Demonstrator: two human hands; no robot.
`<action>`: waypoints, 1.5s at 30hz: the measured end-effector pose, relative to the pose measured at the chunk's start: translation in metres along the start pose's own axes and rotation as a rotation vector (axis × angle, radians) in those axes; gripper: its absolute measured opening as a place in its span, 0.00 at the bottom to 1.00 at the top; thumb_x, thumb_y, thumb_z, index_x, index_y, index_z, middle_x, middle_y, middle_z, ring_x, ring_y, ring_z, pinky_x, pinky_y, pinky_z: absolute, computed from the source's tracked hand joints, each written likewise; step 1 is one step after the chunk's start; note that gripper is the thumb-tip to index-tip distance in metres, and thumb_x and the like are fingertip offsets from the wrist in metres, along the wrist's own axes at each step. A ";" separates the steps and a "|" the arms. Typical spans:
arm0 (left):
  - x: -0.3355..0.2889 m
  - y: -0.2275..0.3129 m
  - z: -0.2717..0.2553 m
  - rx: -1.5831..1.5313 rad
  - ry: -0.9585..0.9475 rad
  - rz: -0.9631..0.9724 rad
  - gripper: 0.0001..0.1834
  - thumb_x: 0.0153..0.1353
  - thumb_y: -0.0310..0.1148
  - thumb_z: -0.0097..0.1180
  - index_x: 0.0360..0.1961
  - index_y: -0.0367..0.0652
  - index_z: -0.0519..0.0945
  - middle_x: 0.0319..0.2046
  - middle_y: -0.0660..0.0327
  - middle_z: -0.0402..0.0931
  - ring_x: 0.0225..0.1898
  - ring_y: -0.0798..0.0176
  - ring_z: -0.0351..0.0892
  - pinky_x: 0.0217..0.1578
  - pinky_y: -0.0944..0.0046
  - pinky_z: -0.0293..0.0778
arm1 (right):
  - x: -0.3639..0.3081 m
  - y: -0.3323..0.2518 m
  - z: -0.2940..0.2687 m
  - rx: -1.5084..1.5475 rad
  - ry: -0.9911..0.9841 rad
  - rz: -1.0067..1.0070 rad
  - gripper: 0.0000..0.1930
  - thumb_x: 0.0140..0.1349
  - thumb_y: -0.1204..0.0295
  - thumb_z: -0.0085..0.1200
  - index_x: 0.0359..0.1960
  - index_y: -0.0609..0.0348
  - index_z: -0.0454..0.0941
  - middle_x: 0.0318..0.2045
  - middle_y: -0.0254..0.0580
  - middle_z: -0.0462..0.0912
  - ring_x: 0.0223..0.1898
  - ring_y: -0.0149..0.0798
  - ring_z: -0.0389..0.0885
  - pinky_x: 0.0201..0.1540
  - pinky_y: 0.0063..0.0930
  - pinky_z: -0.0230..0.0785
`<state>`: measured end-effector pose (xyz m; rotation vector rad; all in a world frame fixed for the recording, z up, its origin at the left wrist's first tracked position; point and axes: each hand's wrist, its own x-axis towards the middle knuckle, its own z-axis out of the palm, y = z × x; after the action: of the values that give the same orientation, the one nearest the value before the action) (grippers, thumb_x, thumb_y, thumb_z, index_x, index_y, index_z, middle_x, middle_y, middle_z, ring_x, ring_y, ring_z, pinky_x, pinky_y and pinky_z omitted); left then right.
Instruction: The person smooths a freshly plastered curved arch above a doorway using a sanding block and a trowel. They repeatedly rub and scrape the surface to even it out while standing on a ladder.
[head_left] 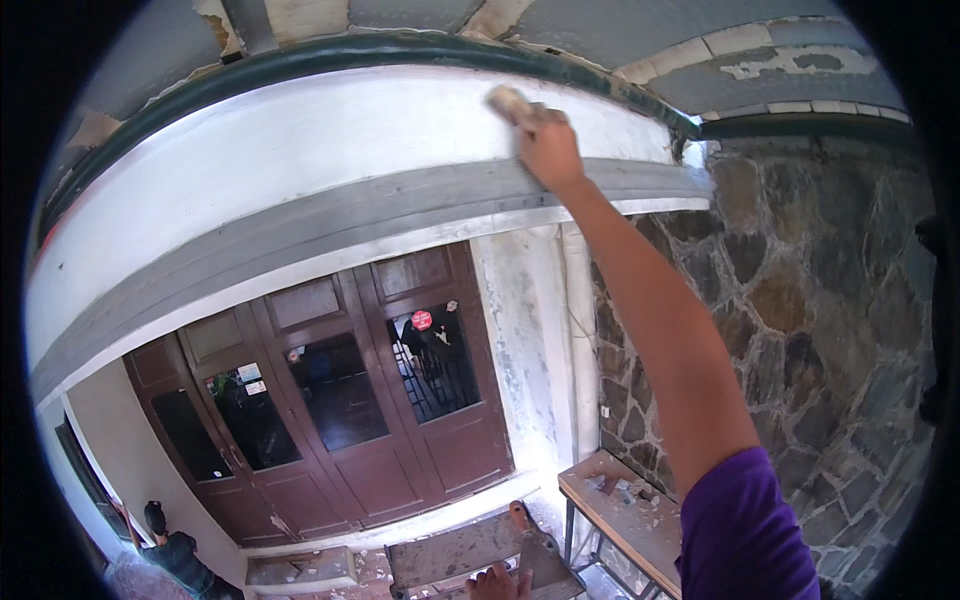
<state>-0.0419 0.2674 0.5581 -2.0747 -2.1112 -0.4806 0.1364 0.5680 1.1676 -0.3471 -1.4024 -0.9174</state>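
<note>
High in front of me, my right hand [549,148] is raised at the end of a stretched arm with a purple sleeve. Its fingers are closed round a small tan block-shaped pad [508,104], blurred, at the smooth white wall band [330,125]. Low at the bottom edge, my left hand [497,582] shows only in part, its fingers bent. Beside it is a broad scraper [541,557] with an orange-brown handle, over a dark board [450,550]. Whether the left hand grips the scraper or the board is hidden.
A green pipe [400,48] runs above the band, a grey ledge [300,212] below. Brown folding doors [420,455] stand underneath. At right, a debris-strewn table [625,535] stands by a stone wall [790,380]. Another person [180,560] is at lower left.
</note>
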 end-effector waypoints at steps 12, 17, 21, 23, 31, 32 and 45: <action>0.003 -0.007 0.022 0.105 0.074 0.057 0.33 0.68 0.58 0.44 0.57 0.38 0.74 0.39 0.43 0.79 0.38 0.43 0.79 0.42 0.35 0.71 | 0.000 -0.040 0.010 0.051 0.010 0.104 0.20 0.58 0.75 0.58 0.54 0.52 0.82 0.52 0.49 0.81 0.49 0.57 0.77 0.56 0.41 0.71; 0.005 0.000 0.018 0.045 0.017 0.003 0.36 0.68 0.59 0.42 0.59 0.34 0.71 0.41 0.43 0.79 0.42 0.42 0.79 0.44 0.34 0.71 | 0.021 -0.109 0.029 0.200 0.006 -0.212 0.20 0.57 0.77 0.58 0.54 0.53 0.82 0.52 0.50 0.81 0.48 0.55 0.77 0.54 0.40 0.73; 0.004 0.004 0.002 -0.038 -0.068 0.011 0.37 0.68 0.60 0.42 0.61 0.34 0.70 0.44 0.41 0.78 0.45 0.40 0.79 0.47 0.32 0.70 | 0.056 -0.157 0.034 0.034 0.027 0.121 0.21 0.58 0.77 0.57 0.55 0.54 0.81 0.54 0.51 0.80 0.51 0.54 0.76 0.55 0.41 0.73; 0.003 0.006 -0.004 -0.080 -0.023 -0.008 0.37 0.68 0.60 0.41 0.61 0.35 0.70 0.45 0.41 0.78 0.46 0.40 0.78 0.48 0.32 0.70 | 0.063 -0.184 0.039 0.095 0.034 -0.131 0.21 0.57 0.78 0.57 0.54 0.53 0.81 0.55 0.50 0.79 0.50 0.54 0.76 0.55 0.42 0.73; -0.002 0.011 0.001 -0.176 0.057 -0.042 0.38 0.69 0.60 0.40 0.61 0.35 0.71 0.50 0.39 0.77 0.52 0.37 0.76 0.53 0.31 0.67 | 0.077 -0.247 0.072 0.171 0.031 -0.221 0.21 0.57 0.79 0.56 0.54 0.54 0.81 0.54 0.48 0.79 0.51 0.51 0.76 0.56 0.39 0.74; -0.002 0.011 0.003 -0.165 0.096 -0.024 0.38 0.69 0.60 0.41 0.60 0.34 0.72 0.50 0.39 0.77 0.52 0.37 0.76 0.53 0.31 0.67 | 0.082 -0.250 0.073 0.176 0.026 -0.295 0.21 0.57 0.79 0.56 0.55 0.54 0.81 0.54 0.48 0.80 0.52 0.51 0.76 0.56 0.39 0.74; -0.003 0.003 0.006 -0.112 0.253 0.068 0.40 0.65 0.61 0.48 0.59 0.32 0.72 0.45 0.38 0.79 0.46 0.39 0.79 0.48 0.35 0.71 | 0.108 -0.260 0.070 0.117 0.049 -0.481 0.22 0.61 0.78 0.51 0.57 0.50 0.80 0.59 0.51 0.77 0.56 0.52 0.74 0.63 0.40 0.67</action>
<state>-0.0383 0.2666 0.5524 -2.0118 -1.9038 -0.8215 -0.1094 0.4175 1.2033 0.1102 -1.5152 -1.2155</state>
